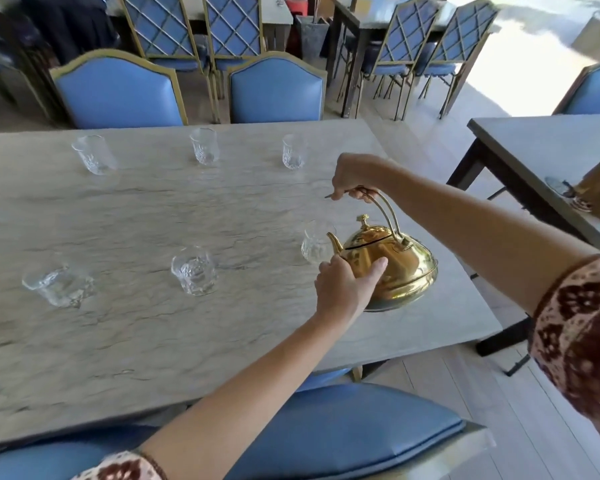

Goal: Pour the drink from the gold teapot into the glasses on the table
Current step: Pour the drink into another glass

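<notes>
Head cam: right hand (352, 181) grips the teapot (407, 268) by its handle, left hand (343, 289) cups its front. One glass (313, 245) sits just beside the spout, others well apart.

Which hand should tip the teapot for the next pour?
Right. The right hand grips the handle of the gold teapot; the left hand only cups its body, spout beside the nearest glass.

Gold teapot (400, 268): polished metal, mirror-glossy, smooth.
Glass (315, 245) beside the teapot spout: clear cut glass, patterned lower wall.
Table (153, 209) beneath the teapot: stone-look slab, veined, matt.
Chair (278, 95) beyond the teapot: blue padded upholstery, smooth; gold-toned frame.
Sleeve (582, 313) right of the teapot: patterned cloth.
</notes>
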